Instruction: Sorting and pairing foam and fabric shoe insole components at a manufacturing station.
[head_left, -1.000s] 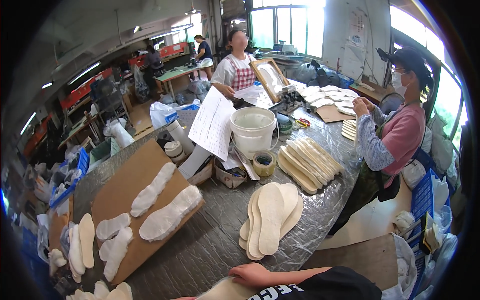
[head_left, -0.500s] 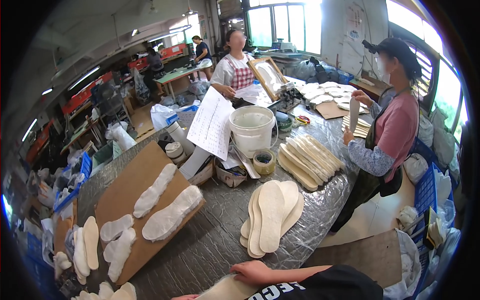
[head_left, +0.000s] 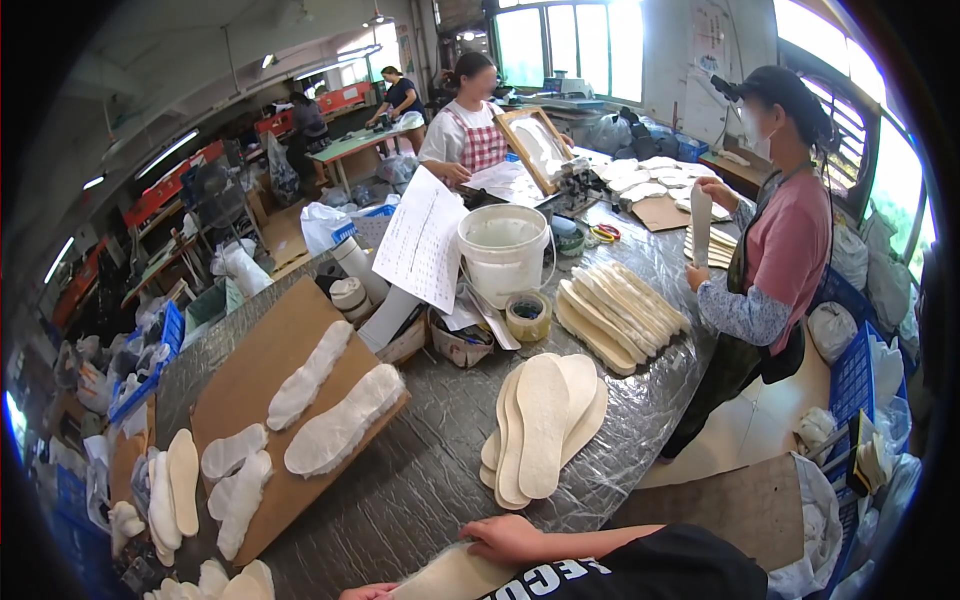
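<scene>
At the lower edge of the head view lies a cream insole (head_left: 452, 577) with a fuzzy rim. My right hand (head_left: 508, 540) curls its fingers over the insole's far end and grips it. At the insole's left end is my left hand (head_left: 370, 592), mostly cut off by the picture's edge, so its fingers do not show. My black sleeve (head_left: 640, 572) covers part of the insole. Just beyond my right hand, a fanned stack of cream insoles (head_left: 543, 425) rests on the table. Left of it, several fluffy white insoles (head_left: 340, 425) lie on a brown board (head_left: 225, 385).
A white bucket (head_left: 503, 270), a tape roll (head_left: 527, 318) and a written sheet (head_left: 420, 240) stand mid-table. Beyond the stack lies a row of fleecy insoles (head_left: 620, 315). A co-worker in pink (head_left: 795, 230) at right holds an insole; another person (head_left: 470, 135) stands behind a frame (head_left: 537, 150).
My hands stay at the insole with hardly any shift. The person in the checked apron has turned their head to the right. The co-worker in pink still holds an insole, slightly moved.
</scene>
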